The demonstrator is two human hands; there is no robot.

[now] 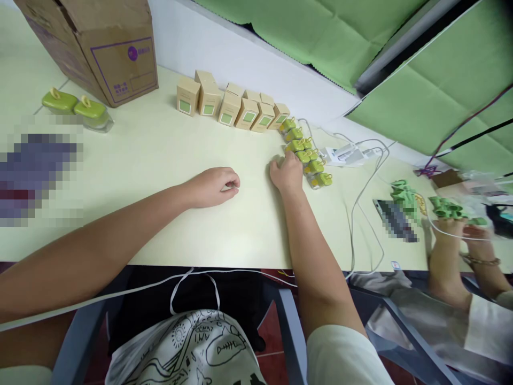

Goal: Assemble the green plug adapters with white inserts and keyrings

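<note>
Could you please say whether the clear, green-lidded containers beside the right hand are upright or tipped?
The containers stand upright: their lids face up.

Table Check: Obscured Items

Right hand (287, 175): fingertips hidden at the green-lidded jars (315, 167); grip undetermined. Cardboard box (120, 69), far left: top cut off. Small cartons (229, 109): print illegibly small. Left-hand-side object (36, 171): pixelated beyond recognition. Co-worker (489, 326), right: cut off by the edge.
</note>
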